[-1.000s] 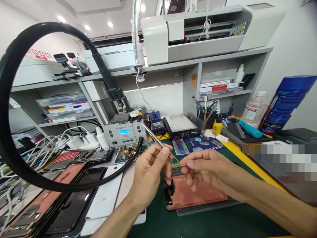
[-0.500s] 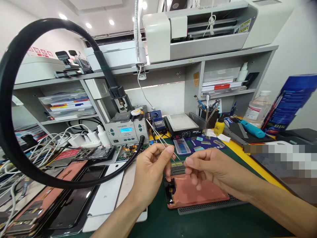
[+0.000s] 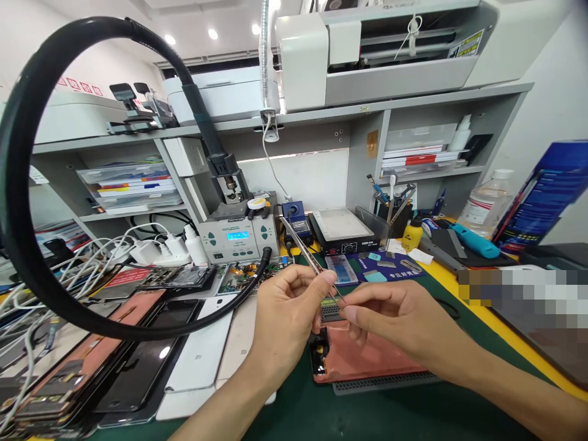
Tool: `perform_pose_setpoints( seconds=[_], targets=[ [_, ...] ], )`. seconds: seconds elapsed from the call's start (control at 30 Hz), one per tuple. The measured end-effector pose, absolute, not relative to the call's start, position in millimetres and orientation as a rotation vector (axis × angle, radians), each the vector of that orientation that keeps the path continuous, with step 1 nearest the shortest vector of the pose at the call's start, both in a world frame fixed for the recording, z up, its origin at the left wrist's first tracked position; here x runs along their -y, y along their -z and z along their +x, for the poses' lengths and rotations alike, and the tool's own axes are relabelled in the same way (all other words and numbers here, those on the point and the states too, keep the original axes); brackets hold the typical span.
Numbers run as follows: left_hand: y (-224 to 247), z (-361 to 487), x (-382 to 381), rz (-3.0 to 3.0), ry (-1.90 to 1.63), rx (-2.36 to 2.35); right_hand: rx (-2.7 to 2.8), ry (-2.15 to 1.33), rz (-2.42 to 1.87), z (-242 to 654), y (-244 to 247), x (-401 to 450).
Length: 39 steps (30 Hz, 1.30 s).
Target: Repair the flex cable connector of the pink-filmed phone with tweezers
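My left hand (image 3: 287, 318) is closed on a pair of metal tweezers (image 3: 309, 256), gripped between thumb and fingers. They slant down to the right, tips beside the fingertips of my right hand (image 3: 399, 318). Its thumb and index finger pinch together at the tips; whatever lies between them is too small to make out. Under both hands lies a phone-sized panel (image 3: 372, 355) covered in reddish film, with a black end at its left. The panel rests on a grey perforated pad (image 3: 386, 386), partly hidden by it and by my right hand.
A green mat (image 3: 340, 419) covers the bench. Phones, including a white one (image 3: 202, 346), lie at left under a looping black hose (image 3: 13, 184). Behind stand a hot-air station (image 3: 236, 239), a flat heating plate (image 3: 342, 225) and a yellow bottle (image 3: 412, 236).
The view has shifted, so the bench things sit slightly further right. The tweezers have turned and now show a broader side. My right fingertips remain at the tweezer tips.
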State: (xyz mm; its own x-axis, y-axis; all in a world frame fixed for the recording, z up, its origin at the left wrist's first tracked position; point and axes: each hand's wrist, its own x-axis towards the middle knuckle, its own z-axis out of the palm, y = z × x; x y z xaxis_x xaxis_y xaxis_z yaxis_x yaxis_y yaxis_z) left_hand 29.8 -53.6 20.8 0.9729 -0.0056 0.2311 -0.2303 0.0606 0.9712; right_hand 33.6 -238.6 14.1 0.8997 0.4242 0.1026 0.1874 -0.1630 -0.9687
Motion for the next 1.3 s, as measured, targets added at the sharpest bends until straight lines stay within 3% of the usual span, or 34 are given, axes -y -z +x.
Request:
perform_pose_setpoints(
  seconds=[0.33, 1.0, 1.3],
  targets=[
    [-22.7, 24.8, 59.4, 1.466, -0.133, 0.178, 0.415, -0.089, -1.864, 33.6, -15.0, 235.1],
    [-23.7, 30.8, 53.5, 1.394, -0.080, 0.091, 0.364, -0.298, -1.789, 41.1, -11.1, 244.4],
    [-23.3, 28.7, 55.1, 1.438, -0.138, 0.162, 0.245, -0.626, -1.236, 40.0, -20.8, 238.1]
  ],
)
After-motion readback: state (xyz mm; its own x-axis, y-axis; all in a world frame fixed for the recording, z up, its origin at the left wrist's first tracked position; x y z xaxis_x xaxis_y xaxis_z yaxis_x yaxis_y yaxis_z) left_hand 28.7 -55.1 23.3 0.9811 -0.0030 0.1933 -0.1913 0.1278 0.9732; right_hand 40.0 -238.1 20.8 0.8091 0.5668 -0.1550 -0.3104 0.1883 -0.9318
